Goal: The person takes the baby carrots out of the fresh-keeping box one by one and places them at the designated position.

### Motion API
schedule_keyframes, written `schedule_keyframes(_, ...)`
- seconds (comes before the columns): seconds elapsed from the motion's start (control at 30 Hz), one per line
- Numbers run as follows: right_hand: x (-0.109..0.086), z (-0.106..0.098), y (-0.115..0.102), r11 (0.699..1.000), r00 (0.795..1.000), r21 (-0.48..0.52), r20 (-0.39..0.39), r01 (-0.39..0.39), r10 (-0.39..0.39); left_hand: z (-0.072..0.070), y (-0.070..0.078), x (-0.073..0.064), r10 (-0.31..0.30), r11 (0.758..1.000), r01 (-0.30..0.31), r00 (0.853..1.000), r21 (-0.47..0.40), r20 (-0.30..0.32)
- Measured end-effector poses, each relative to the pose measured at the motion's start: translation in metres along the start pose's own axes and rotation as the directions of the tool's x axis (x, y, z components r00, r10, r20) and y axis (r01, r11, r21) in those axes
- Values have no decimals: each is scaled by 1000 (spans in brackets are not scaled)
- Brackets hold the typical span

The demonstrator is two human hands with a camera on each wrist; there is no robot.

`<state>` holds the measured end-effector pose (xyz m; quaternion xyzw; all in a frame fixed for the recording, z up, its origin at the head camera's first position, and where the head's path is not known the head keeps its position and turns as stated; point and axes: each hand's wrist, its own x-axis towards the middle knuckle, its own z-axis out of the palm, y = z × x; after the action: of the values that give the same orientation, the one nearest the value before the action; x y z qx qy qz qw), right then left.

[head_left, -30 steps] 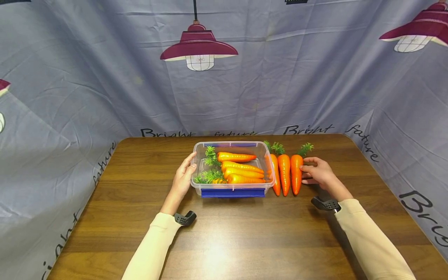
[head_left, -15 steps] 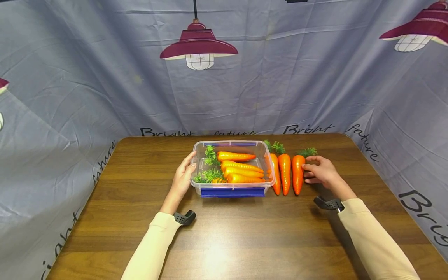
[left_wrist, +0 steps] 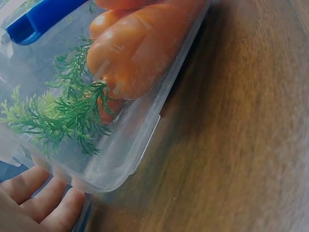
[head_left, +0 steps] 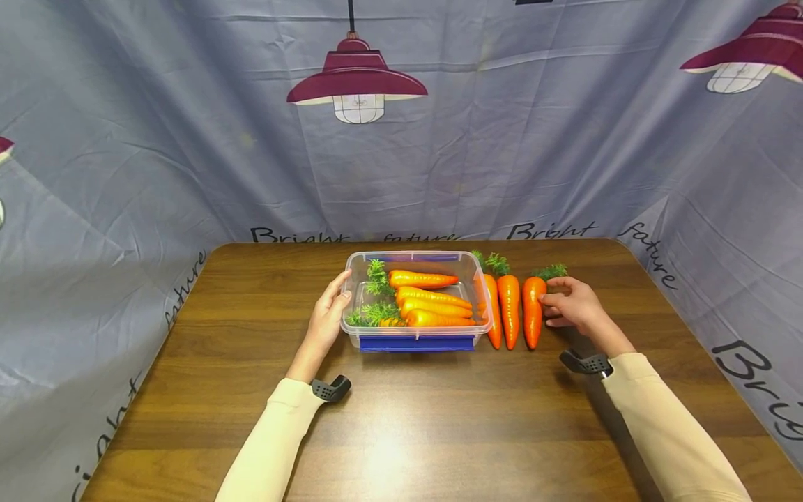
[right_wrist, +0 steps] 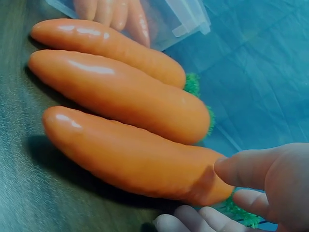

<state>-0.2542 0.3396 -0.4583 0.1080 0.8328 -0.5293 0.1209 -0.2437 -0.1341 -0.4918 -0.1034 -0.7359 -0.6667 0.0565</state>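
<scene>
In the head view my left hand (head_left: 326,317) lies along the left end of a clear plastic box (head_left: 417,332) with blue latches. Its fingers (left_wrist: 63,203) rest against the box's end wall in the left wrist view. Several glossy orange carrots (head_left: 433,281) with green tops lie inside. Right of the box, three more carrots lie side by side on the table, tops pointing away. My right hand (head_left: 574,307) pinches the rightmost carrot (head_left: 532,317) near its leafy end. In the right wrist view the thumb (right_wrist: 236,169) touches its upper side, with fingertips along the lower side.
A middle carrot (head_left: 510,314) and a left carrot (head_left: 493,314) lie close together, the left one right against the box. The brown wooden table (head_left: 439,432) ends at a grey-blue printed curtain (head_left: 401,174) behind and at both sides.
The rightmost carrot and my right hand have shifted slightly right, and its leafy top has swung right, widening the gap to the middle carrot. My left hand and the box have stayed put.
</scene>
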Motion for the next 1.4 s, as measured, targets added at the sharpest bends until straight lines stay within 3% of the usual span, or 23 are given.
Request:
schedule_keyframes(0.4, 3, 7, 2, 993, 997, 107, 64, -42, 35, 1, 1, 0, -7, 1000, 7, 1000, -12, 7)
schedule_keyframes(0.77, -4, -7, -12, 1000, 1000, -2, -15, 10, -10, 1, 1, 1, 3, 1000, -3, 1000, -12, 11)
schedule_keyframes(0.93, -7, -12, -34, 995, 996, -71, -49, 76, -80, 0, 4, 1, -1, 1000, 1, 1000, -10, 9)
schedule_keyframes(1.1, -7, -9, -66, 980, 988, -135, -27, 146, -150, 0, 2, 0, -11, 1000, 11, 1000, -5, 7)
schedule_keyframes(1.23, -9, 7, -94, 959, 975, -177, 32, 221, -218, 0, 2, -1, -9, 1000, 9, 1000, -2, 5)
schedule_keyframes(1.4, -12, 35, -121, 924, 944, -206, 136, 322, -299, 0, 2, 0, -1, 1000, 1, 1000, 0, 8)
